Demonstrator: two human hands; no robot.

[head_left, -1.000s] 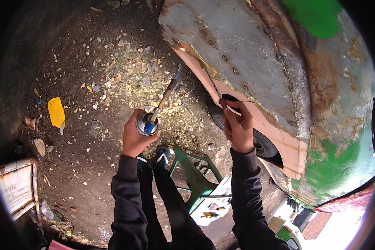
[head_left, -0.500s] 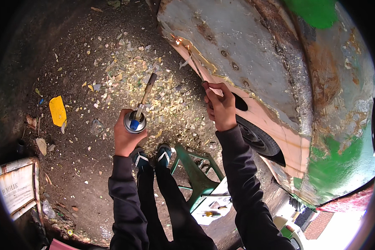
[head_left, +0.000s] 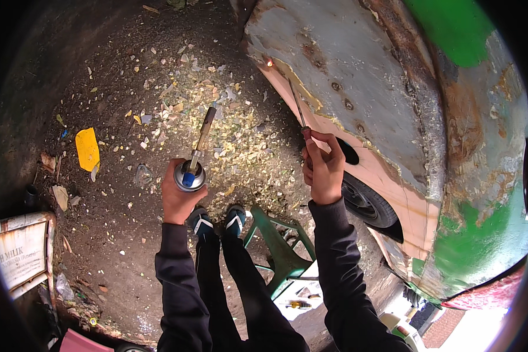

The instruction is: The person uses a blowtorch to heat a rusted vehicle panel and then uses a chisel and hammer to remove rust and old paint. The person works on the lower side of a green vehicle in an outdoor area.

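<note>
Looking down, head view | our left hand curls round a gas torch, barrel pointing ahead | our right hand pinches a thin scraper beside the crumbly yellow edge of the grey car panel, near an orange glow | we're likely heating and scraping | next calls for steady pushing, fingers kept from heat
</note>
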